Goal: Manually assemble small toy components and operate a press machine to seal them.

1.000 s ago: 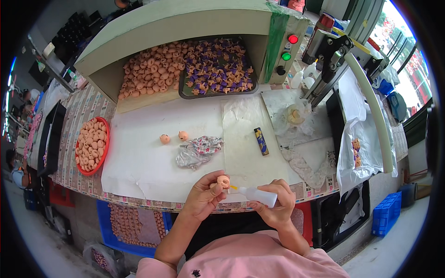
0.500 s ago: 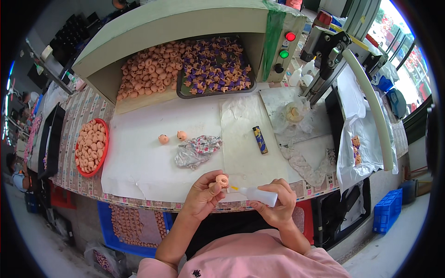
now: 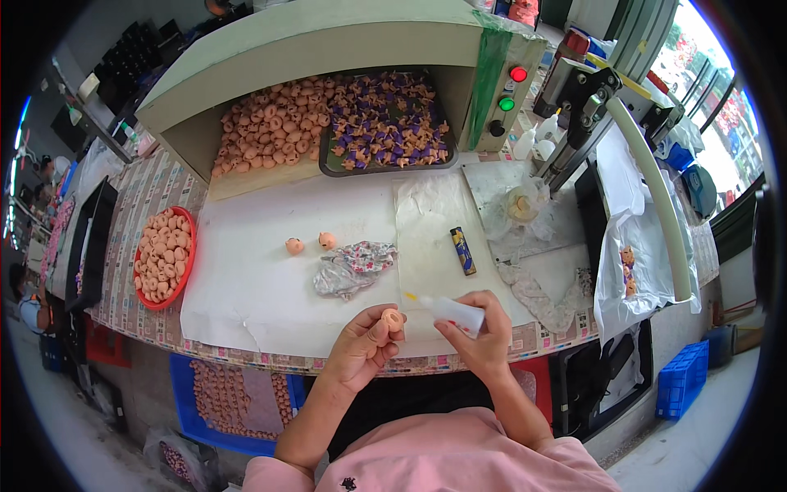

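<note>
Pinched in the fingers of my left hand is a small peach-coloured hollow toy head. My right hand grips a white squeeze bottle with a thin yellow tip, tilted up to the left. That tip is apart from the toy head, above and to its right. Both hands are over the near edge of the white paper. Beyond them lie two more toy heads, a crumpled floral cloth partly under clear plastic, and a slim dark blue and gold stick-shaped thing.
A red basket of peach pieces stands at left. Under the box-like housing are heaped toy heads and a black tray of purple-and-peach figures. A metal press stands at right, beside white sheeting.
My right hand has raised the bottle, and its tip has moved up and away from the toy head. The toy head has turned slightly in my left fingers.
</note>
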A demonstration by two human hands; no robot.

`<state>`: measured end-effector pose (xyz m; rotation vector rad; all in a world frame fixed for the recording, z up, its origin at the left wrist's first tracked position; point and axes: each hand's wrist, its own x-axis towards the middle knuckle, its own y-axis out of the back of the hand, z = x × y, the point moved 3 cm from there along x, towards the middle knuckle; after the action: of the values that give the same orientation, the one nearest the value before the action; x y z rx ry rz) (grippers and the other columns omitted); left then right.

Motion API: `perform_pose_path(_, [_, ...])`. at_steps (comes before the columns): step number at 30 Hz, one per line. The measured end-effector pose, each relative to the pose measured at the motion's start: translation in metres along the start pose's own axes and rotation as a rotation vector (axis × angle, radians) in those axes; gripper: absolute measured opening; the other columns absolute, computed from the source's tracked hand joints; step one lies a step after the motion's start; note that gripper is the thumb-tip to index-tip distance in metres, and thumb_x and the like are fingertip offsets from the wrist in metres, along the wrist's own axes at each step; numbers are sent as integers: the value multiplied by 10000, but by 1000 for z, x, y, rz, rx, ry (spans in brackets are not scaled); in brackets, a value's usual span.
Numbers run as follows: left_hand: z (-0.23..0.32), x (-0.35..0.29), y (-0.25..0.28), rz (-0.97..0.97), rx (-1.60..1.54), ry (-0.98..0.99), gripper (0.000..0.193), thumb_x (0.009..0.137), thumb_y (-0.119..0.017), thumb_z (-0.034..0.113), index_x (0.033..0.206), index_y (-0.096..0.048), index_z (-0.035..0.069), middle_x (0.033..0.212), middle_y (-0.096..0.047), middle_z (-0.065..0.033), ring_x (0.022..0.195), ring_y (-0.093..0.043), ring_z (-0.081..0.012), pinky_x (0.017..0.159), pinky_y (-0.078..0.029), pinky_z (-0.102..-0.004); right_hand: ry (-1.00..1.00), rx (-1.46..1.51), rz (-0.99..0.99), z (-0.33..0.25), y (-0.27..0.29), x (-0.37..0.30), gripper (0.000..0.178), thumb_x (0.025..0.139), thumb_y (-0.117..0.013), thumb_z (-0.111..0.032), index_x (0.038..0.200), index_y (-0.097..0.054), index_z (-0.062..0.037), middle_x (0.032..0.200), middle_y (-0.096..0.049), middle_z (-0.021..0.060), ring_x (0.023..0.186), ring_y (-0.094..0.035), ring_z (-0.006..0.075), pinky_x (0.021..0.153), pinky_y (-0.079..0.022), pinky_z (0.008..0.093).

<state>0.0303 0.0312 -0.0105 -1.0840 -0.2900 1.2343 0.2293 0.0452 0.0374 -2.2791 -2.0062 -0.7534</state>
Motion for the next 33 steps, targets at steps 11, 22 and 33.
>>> perform_pose_path(11, [25, -33, 6, -29, -111, 19, 450, 894, -646, 320, 1231, -536, 43, 1030, -618, -60, 862, -584, -131, 685, -522, -231, 157, -248, -344, -6, -79, 57, 332, 787, -708, -116, 1074, -569, -23, 1021, -629, 149, 1006, -557, 328, 870, -448, 403])
perform_pose_path(22, [40, -54, 8, -32, -129, -3, 425, 903, -637, 291, 1241, -540, 53, 1052, -622, -63, 878, -586, -122, 716, -535, -242, 516, -429, -196, -7, -128, 203, 280, 822, -615, -32, 1099, -634, -60, 1092, -638, 96, 1038, -545, 305, 885, -450, 376])
perform_pose_path(33, [49, -72, 14, -75, -209, -22, 368, 939, -585, 179, 1275, -526, 42, 1108, -617, -96, 919, -609, -132, 757, -548, -247, 374, -592, -309, -7, -180, 243, 362, 787, -561, 35, 1120, -638, -85, 1135, -563, 144, 1028, -583, 333, 846, -499, 402])
